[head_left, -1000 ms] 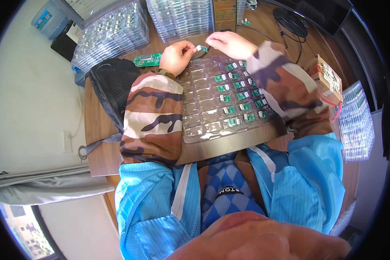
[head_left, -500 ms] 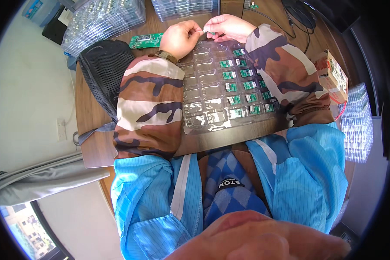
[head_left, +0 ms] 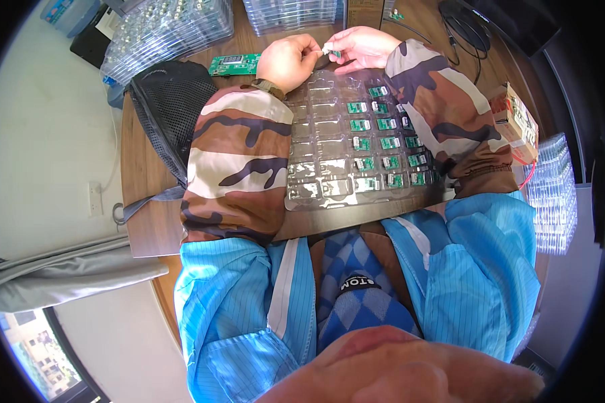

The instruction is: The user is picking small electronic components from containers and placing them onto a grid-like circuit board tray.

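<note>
My right hand (head_left: pixel 364 48) pinches a small green circuit board (head_left: pixel 335 53) with a white connector (head_left: pixel 327 48), above the far edge of the tray. My left hand (head_left: pixel 286 64) is closed, thumb and forefinger meeting the white connector; what lies between those fingertips is hidden. Below both hands spreads a clear plastic tray (head_left: pixel 321 202) with rows of pockets. Several small green boards (head_left: pixel 361 144) sit in its right-hand columns, while the left-hand pockets look bare. Just left of my left hand lies a larger green circuit board (head_left: pixel 234 65) with a digit display.
Stacked clear trays (head_left: pixel 171 33) stand at the far left, with another stack (head_left: pixel 292 15) at the back and one (head_left: pixel 552 195) at the right. A black mesh bag (head_left: pixel 168 114) lies left of my left arm. At right are a cardboard box (head_left: pixel 514 124) and black cables (head_left: pixel 460 30).
The whole view has shifted slightly, so tray and hands sit a little further right and lower. My hands stay together at the small board, with the right fingers spread a bit more.
</note>
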